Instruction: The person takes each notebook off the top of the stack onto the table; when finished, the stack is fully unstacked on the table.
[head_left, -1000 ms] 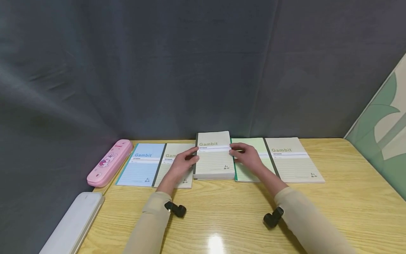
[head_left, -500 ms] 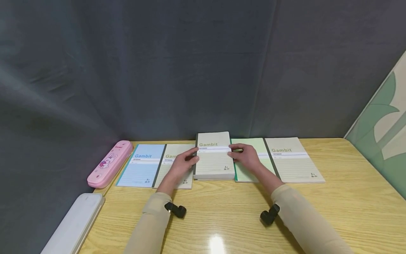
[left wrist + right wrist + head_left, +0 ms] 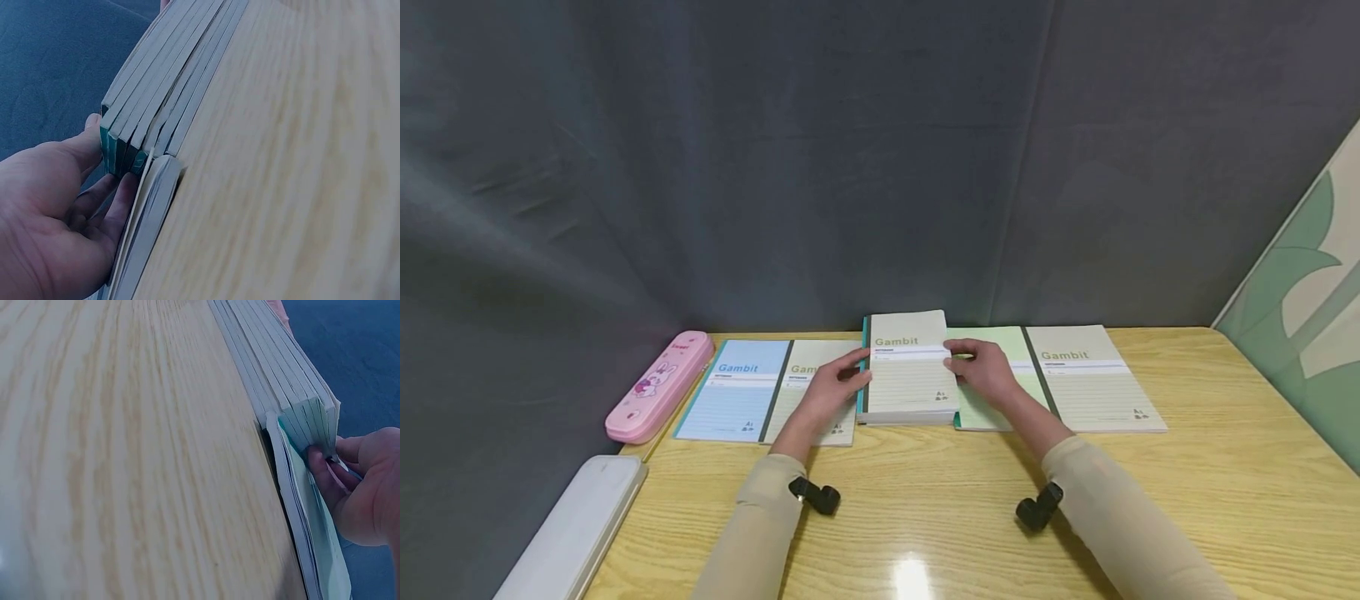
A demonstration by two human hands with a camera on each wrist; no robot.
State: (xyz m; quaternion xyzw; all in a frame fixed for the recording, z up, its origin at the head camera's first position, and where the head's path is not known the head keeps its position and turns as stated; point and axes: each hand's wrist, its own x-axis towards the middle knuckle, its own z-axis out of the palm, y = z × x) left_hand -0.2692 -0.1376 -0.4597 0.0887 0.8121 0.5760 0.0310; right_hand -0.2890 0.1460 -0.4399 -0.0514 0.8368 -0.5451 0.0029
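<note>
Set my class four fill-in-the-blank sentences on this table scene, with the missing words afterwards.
1. The long case with the rabbit picture is ____.
2. The leftmost notebook has a ____ cover.
3. The top notebook, between the left hand and right hand, reads ____ in its largest letters.
4. The notebook partly behind the right hand is pale ____.

Missing words: pink; blue; Gambit; green.

A hand could come in from the front over the bare wooden tabletop [image 3: 917, 492], between two beige sleeves [image 3: 752, 525], up to the notebook stack [image 3: 913, 383]; two black wrist cameras [image 3: 815, 496] jut into that lane. The left hand [image 3: 829, 392] and right hand [image 3: 988, 373] block the stack's sides, and the dark curtain [image 3: 850, 167] closes the back. Wide bare wood lies right of the outermost beige notebook [image 3: 1090, 383]; a pink pencil case [image 3: 658, 387] bounds the left.
</note>
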